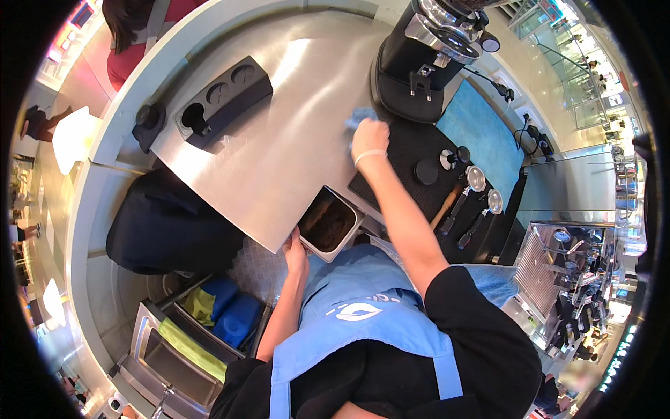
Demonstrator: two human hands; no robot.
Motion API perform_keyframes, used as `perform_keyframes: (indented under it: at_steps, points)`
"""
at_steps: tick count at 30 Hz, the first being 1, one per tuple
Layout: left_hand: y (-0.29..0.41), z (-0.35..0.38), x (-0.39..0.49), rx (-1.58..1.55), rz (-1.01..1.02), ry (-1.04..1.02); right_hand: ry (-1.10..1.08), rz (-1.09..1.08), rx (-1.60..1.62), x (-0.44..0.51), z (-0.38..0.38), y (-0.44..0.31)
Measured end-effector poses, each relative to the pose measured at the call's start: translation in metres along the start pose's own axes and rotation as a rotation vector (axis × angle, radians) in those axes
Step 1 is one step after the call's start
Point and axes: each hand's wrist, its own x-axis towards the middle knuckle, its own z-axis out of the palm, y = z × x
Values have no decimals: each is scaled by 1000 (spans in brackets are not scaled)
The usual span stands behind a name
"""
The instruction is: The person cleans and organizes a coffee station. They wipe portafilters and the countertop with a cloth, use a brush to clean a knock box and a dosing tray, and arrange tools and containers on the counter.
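Observation:
In my right hand (370, 139) is a bunched blue cloth (361, 116), pressed on the steel counter (261, 173) beside the black mat, just below the coffee grinder (419, 63). My left hand (296, 251) grips the side of a square metal container (357, 222) at the counter's front edge, against my blue apron. Dark brown residue, perhaps coffee grounds, lies inside that container. To the right of my right forearm, a round black tool (426, 172), a tamper (451, 157), a wooden-handled brush (445, 207) and two portafilters (475, 179) (494, 201) rest on the black mat (405, 141).
A black block with round wells (225, 102) stands at the upper left of the counter. A blue cloth (479, 136) lies at the right near power sockets. Black fabric (172, 225) hangs at the left, above a sink (183, 366). Behind the counter's rim is a person in red (123, 63).

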Motion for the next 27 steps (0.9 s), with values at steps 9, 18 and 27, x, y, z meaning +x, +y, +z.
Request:
perform_keyframes:
  at_steps: [9,18,27]
  points:
    - [4,-5,5,45,-12,-60,-144,-105,192,-47,2,9]
    - [6,-2,1,56,30,-126,-93,-307,157,-134,57,3]
    - [13,15,-7,62,12,-74,-162,-25,-4,-214,-42,146]
